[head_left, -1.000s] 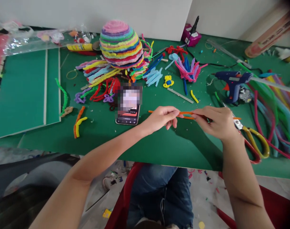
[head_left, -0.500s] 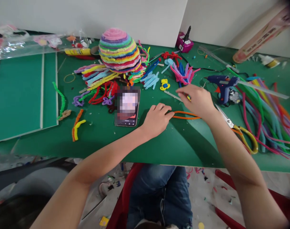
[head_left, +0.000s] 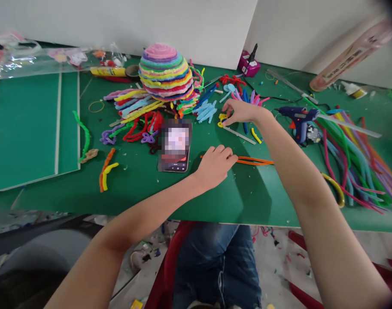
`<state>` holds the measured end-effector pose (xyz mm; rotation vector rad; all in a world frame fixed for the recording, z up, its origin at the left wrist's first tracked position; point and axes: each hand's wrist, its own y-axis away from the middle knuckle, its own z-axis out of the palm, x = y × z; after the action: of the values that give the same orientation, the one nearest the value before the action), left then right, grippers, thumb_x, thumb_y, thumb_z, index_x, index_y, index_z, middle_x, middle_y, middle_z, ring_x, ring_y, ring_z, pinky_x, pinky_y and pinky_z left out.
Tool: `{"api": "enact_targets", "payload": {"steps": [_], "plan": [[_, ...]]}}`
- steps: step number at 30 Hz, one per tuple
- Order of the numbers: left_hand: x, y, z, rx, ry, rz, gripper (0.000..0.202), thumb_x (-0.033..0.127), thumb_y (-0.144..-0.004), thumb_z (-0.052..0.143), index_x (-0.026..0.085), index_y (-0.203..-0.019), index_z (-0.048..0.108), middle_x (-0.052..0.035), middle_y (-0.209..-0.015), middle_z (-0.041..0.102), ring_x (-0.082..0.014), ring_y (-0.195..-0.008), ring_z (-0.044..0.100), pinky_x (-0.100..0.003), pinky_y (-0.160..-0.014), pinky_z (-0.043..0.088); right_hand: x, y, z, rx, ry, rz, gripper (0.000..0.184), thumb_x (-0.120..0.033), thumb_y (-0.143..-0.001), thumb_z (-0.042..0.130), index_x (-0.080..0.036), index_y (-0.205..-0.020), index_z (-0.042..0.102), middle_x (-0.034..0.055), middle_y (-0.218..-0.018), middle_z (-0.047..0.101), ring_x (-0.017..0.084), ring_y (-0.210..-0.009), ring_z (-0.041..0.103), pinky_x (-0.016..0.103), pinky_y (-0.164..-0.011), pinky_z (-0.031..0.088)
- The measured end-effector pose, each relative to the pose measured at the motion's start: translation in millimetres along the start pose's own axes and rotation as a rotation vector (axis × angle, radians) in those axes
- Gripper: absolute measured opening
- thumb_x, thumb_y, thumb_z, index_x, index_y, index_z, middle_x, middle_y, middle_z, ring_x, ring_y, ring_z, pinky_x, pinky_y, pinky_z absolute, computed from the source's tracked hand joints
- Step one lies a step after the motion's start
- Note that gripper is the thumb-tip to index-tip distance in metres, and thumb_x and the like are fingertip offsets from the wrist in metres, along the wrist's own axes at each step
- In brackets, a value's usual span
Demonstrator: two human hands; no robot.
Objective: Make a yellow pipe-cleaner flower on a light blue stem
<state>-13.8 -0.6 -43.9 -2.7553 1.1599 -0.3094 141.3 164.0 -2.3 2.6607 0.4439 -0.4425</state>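
Observation:
My left hand (head_left: 216, 167) lies on the green table, its fingers curled over orange pipe cleaners (head_left: 255, 161) that stick out on both sides. Further forward, my right hand (head_left: 242, 112) has its thumb and fingertips closed around a small yellow pipe-cleaner flower (head_left: 220, 122), partly hidden by the fingers. Close to that hand lie a clear glue stick (head_left: 241, 135) and a short yellow piece of pipe cleaner (head_left: 256, 135). Left of my left hand is a phone (head_left: 180, 166) with a blurred screen.
A striped pipe-cleaner dome (head_left: 165, 73) stands at the back. To the right are a blue glue gun (head_left: 300, 118), scissors with a yellow handle (head_left: 335, 189) partly under my forearm, and long loose pipe cleaners (head_left: 363, 159). Light blue pieces (head_left: 205, 111) lie near the dome.
My right hand has moved left and forward, from above the orange pipe cleaners to the yellow flower. My left hand stays on the orange pipe cleaners.

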Motion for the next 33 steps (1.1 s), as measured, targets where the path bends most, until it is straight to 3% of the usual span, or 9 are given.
{"api": "enact_targets", "payload": {"steps": [6, 12, 16, 18, 20, 23, 28, 30, 33], "plan": [[1, -1, -0.1, 0.009, -0.068, -0.038, 0.04, 0.005, -0.09, 0.039, 0.016, -0.127, 0.05, -0.0094, -0.103, 0.061, -0.0217, -0.091, 0.053, -0.033, -0.071, 0.035, -10, 1, -8, -0.049, 0.085, -0.01, 0.041, -0.039, -0.068, 0.077, -0.019, -0.101, 0.065, 0.0064, -0.102, 0.065, 0.023, -0.094, 0.06, 0.036, -0.079, 0.046], [-3, -2, -5.5, 0.03, 0.006, -0.106, 0.028, 0.01, -0.092, 0.039, 0.014, -0.109, 0.061, -0.0119, -0.102, 0.062, -0.0249, -0.096, 0.055, -0.037, -0.076, 0.042, -2, 34, -9, 0.128, -0.137, -0.112, 0.034, -0.04, -0.066, 0.078, -0.02, -0.089, 0.064, 0.0017, -0.075, 0.063, 0.016, -0.071, 0.056, 0.032, -0.064, 0.044], [-8, -7, -11.9, 0.264, 0.495, -0.296, 0.03, 0.023, -0.093, 0.046, 0.014, -0.121, 0.052, -0.0137, -0.119, 0.058, -0.0211, -0.101, 0.058, -0.035, -0.08, 0.05, 0, 92, 6, 0.206, -0.436, -0.187, 0.033, -0.045, -0.067, 0.075, -0.021, -0.086, 0.063, -0.0008, -0.069, 0.06, 0.011, -0.062, 0.051, 0.027, -0.056, 0.041], [-11, -10, -13.5, 0.281, 0.877, -0.358, 0.037, 0.029, -0.092, 0.05, 0.015, -0.125, 0.046, -0.0129, -0.12, 0.058, -0.0165, -0.096, 0.061, -0.028, -0.072, 0.053, -3, 117, 20, 0.23, -0.552, -0.162, 0.034, -0.047, -0.066, 0.075, -0.019, -0.08, 0.062, -0.002, -0.065, 0.058, 0.009, -0.058, 0.049, 0.026, -0.052, 0.039], [-14, -12, -13.5, 0.174, 1.18, -0.372, 0.038, 0.033, -0.09, 0.053, 0.016, -0.124, 0.046, -0.0102, -0.109, 0.063, -0.0143, -0.087, 0.064, -0.024, -0.064, 0.053, -7, 133, 35, 0.205, -0.607, -0.152, 0.035, -0.045, -0.063, 0.077, -0.019, -0.079, 0.06, -0.0044, -0.06, 0.054, 0.008, -0.053, 0.045, 0.024, -0.049, 0.036], [-16, -14, -12.4, -0.007, 1.375, -0.389, 0.03, 0.028, -0.085, 0.061, 0.014, -0.111, 0.054, -0.0057, -0.087, 0.066, -0.0121, -0.073, 0.064, -0.023, -0.059, 0.053, -12, 143, 51, 0.156, -0.623, -0.152, 0.036, -0.04, -0.062, 0.08, -0.021, -0.082, 0.058, -0.0071, -0.055, 0.051, 0.007, -0.05, 0.044, 0.023, -0.047, 0.034], [-16, -13, -12.5, -0.091, 1.37, -0.422, 0.026, 0.017, -0.079, 0.066, 0.013, -0.103, 0.057, -0.0042, -0.084, 0.064, -0.0087, -0.066, 0.063, -0.022, -0.059, 0.053, -5, 147, 52, 0.064, -0.788, -0.172, 0.031, -0.047, -0.077, 0.066, -0.02, -0.09, 0.058, 0.0, -0.071, 0.065, 0.012, -0.063, 0.061, 0.024, -0.053, 0.045], [-14, -11, -12.6, -0.162, 1.324, -0.36, 0.026, 0.014, -0.081, 0.062, 0.012, -0.106, 0.058, -0.0052, -0.087, 0.064, -0.0071, -0.065, 0.062, -0.023, -0.061, 0.053, 1, 151, 47, 0.09, -0.742, -0.182, 0.03, -0.049, -0.085, 0.056, -0.019, -0.089, 0.061, 0.0019, -0.076, 0.066, 0.01, -0.065, 0.061, 0.023, -0.054, 0.045], [-12, -7, -13.8, -0.353, 1.245, -0.198, 0.019, 0.016, -0.081, 0.061, 0.011, -0.099, 0.063, -0.0069, -0.09, 0.065, -0.0078, -0.066, 0.063, -0.021, -0.059, 0.052, 7, 157, 42, 0.037, -0.586, -0.178, 0.027, -0.045, -0.084, 0.058, -0.019, -0.083, 0.065, 0.0014, -0.076, 0.065, 0.008, -0.061, 0.058, 0.021, -0.052, 0.043]]}}
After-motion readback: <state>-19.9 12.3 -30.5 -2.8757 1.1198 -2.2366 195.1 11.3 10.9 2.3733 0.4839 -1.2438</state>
